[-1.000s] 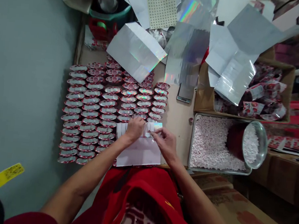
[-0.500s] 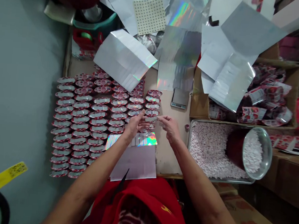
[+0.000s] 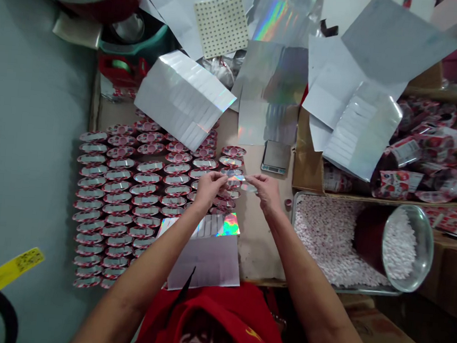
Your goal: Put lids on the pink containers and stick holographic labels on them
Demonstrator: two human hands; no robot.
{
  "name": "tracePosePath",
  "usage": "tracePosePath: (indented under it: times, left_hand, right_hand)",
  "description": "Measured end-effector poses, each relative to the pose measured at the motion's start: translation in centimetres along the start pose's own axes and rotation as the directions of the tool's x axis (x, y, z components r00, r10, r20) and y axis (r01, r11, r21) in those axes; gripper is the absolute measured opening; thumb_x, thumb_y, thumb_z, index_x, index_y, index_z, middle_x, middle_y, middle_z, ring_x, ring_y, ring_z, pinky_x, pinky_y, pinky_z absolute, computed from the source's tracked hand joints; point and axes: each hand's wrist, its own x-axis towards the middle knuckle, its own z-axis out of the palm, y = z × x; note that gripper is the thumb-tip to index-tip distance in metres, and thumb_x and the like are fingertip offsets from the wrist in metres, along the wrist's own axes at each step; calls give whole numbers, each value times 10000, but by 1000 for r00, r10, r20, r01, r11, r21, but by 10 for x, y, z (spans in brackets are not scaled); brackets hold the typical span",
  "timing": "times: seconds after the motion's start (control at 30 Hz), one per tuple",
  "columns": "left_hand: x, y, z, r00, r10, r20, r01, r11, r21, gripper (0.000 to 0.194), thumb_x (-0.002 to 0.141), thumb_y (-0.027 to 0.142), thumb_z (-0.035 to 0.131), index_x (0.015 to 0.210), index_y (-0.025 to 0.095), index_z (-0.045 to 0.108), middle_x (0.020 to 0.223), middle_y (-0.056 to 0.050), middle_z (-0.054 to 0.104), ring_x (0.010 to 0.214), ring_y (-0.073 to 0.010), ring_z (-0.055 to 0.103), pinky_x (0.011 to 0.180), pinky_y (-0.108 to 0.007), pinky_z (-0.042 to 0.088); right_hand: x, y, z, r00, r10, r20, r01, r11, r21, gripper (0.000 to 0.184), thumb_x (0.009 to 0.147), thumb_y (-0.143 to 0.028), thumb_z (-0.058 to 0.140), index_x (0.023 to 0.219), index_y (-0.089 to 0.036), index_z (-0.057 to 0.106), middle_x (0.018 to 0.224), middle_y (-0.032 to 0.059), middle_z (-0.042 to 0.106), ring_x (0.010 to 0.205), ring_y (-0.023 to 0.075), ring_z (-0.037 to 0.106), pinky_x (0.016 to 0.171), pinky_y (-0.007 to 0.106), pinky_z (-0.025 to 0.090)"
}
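Observation:
My left hand (image 3: 210, 189) is closed in a pinch at the left end of a shiny holographic sticker strip (image 3: 236, 177). Opposite it, my right hand (image 3: 266, 192) pinches a small shiny sticker piece (image 3: 248, 187); whether the two pieces are joined I cannot tell. Both hands hover over the rightmost column of red-and-white pouches (image 3: 231, 161), which stand upright in rows. Many pouches (image 3: 120, 175) to the left carry pale strips across their tops, while those at the back show pink round caps. Just below my hands lies a sticker sheet (image 3: 207, 255) with a holographic upper edge.
A small digital scale (image 3: 276, 157) lies behind my right hand. To the right are a metal tray (image 3: 292, 236) of white pellets, a tipped metal bowl (image 3: 425, 247) and a cardboard box (image 3: 311, 163) of pouches. Loose sheets (image 3: 187, 96) cover the back.
My left hand has turned from palm-up with fingers spread to a pinch on the shiny strip. My right hand stays close by, still pinching. The view has shifted slightly.

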Motion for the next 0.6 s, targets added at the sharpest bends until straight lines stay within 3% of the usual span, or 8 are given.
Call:
tracePosePath:
  times: [0.07, 0.13, 0.27, 0.4, 0.6]
  left_hand:
    - [13, 10, 6, 989, 141, -50, -128, 971, 200, 134, 822, 288, 765, 802, 176, 696, 778, -17, 707, 699, -152, 644, 698, -277, 527]
    - [27, 22, 13, 954, 281, -101, -218, 886, 410, 100, 857, 262, 734, 805, 186, 696, 838, -29, 710, 797, -176, 658, 808, -304, 530]
    - [50, 44, 26, 866, 465, -186, -209, 672, 711, 57, 906, 238, 699, 863, 207, 718, 1094, -98, 693, 1121, -263, 634, 1047, -401, 479]
    - [60, 53, 32, 829, 518, -212, -143, 561, 815, 48, 917, 260, 707, 887, 226, 724, 1249, -139, 639, 1274, -362, 548, 1092, -525, 429]
    - [65, 50, 29, 830, 528, -178, -161, 533, 831, 55, 912, 253, 703, 865, 229, 714, 1242, -155, 624, 1262, -391, 528, 1070, -559, 420]
  right_hand:
    - [14, -7, -1, 993, -97, -70, 87, 986, -144, 416, 595, -571, 797, 720, -174, 791, 662, 18, 715, 666, 180, 608, 642, 288, 402]
    - [28, -18, 2, 977, -164, -133, 115, 940, -320, 368, 656, -531, 782, 771, -184, 831, 658, 8, 722, 694, 199, 646, 661, 290, 417]
    - [50, -41, 18, 956, -219, -195, 74, 822, -564, 294, 755, -455, 754, 917, -240, 870, 718, 25, 772, 746, 231, 698, 682, 298, 447]
    - [63, -52, 34, 955, -232, -185, 53, 747, -663, 236, 818, -383, 707, 941, -258, 865, 866, 65, 819, 841, 246, 726, 739, 300, 480]
    - [73, -49, 41, 963, -221, -151, 55, 715, -697, 244, 826, -335, 668, 946, -236, 855, 879, 80, 813, 851, 246, 726, 742, 300, 491]
